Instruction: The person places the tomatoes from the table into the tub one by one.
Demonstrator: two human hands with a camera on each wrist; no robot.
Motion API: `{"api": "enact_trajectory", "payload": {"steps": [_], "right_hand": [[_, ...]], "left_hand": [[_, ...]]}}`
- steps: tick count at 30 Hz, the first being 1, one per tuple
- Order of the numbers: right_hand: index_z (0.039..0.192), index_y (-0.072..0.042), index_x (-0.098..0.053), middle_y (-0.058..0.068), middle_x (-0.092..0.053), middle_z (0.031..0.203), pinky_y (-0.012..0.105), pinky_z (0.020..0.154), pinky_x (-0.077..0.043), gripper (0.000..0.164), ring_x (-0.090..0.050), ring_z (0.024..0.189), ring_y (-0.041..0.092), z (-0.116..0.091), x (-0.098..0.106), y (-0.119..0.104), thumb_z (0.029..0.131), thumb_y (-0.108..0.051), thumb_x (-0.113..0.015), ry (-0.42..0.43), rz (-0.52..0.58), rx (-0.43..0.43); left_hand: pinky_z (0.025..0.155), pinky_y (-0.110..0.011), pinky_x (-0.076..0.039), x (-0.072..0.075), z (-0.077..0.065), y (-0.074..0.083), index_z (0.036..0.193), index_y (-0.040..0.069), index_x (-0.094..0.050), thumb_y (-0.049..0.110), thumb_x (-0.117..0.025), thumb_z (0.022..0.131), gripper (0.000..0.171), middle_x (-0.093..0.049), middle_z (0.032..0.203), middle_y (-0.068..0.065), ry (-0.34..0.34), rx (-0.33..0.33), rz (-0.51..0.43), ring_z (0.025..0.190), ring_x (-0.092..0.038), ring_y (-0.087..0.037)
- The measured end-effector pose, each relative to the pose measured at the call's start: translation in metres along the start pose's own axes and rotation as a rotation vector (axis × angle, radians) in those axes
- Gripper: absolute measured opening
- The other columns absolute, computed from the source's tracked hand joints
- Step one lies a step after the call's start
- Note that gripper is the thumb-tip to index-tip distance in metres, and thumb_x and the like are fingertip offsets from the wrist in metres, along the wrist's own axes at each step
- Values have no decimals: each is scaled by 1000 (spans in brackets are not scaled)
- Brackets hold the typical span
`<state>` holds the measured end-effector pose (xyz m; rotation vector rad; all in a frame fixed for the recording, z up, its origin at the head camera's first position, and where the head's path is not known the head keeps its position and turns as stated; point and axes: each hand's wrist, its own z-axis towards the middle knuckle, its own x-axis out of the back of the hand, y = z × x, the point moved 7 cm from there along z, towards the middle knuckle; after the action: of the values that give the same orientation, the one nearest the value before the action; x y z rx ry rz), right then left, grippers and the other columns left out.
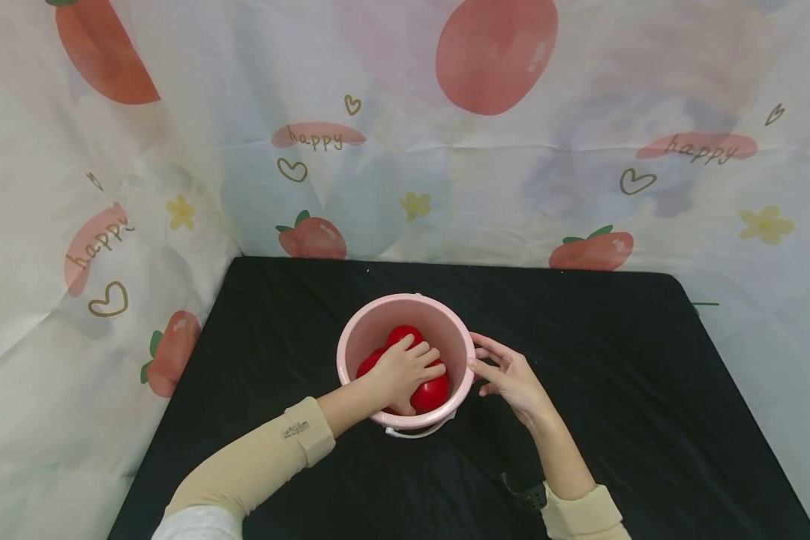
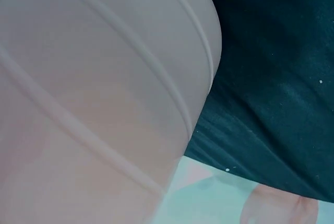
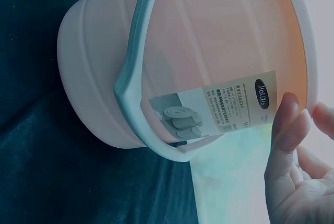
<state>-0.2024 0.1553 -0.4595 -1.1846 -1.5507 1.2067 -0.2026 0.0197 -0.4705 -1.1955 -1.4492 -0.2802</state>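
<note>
A pink bucket (image 1: 354, 330) stands on the black-covered table, with several glossy red balls (image 1: 403, 335) inside. My left hand (image 1: 405, 371) reaches over the near rim into it, fingers and thumb spread round a red ball (image 1: 430, 394) at the right of the bucket. In the left wrist view only the outer wall of the bucket (image 2: 94, 88) shows, and the hand is out of sight. At the bucket's right rim, my right hand (image 1: 513, 379) pinches the edge between thumb and finger. The right wrist view shows these fingertips (image 3: 289, 104) at the rim.
A white handle (image 3: 136, 62) hangs down the bucket's near side, beside a printed label (image 3: 219, 106). Black cloth (image 1: 634, 390) covers the table. A fruit-patterned curtain (image 1: 412, 165) closes off the back and sides. A dark band (image 1: 533, 496) is on the right wrist.
</note>
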Motion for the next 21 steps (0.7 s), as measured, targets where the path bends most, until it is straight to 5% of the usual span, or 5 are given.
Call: {"api": "enact_trajectory", "payload": {"steps": [9,21], "right_hand": [[135,-3,-42,26,-52,110,23,54,-53,52,-61,71,14,0,1,1,87,-13,-61,3,-10,-4],[134,-3,-42,23,-54,108,25,56,-53,52,-62,71,15,0,0,-1,87,-14,-62,-11,-62,-4]], "left_hand": [[107,-39,-27,-2,0,-1,140,35,-28,62,-67,66,88,-34,142,7,-15,2,-25,127,-30,-16],[107,-42,-26,14,-16,-25,139,32,-34,60,-68,65,86,-38,141,2,81,55,-172,126,-32,-20]]}}
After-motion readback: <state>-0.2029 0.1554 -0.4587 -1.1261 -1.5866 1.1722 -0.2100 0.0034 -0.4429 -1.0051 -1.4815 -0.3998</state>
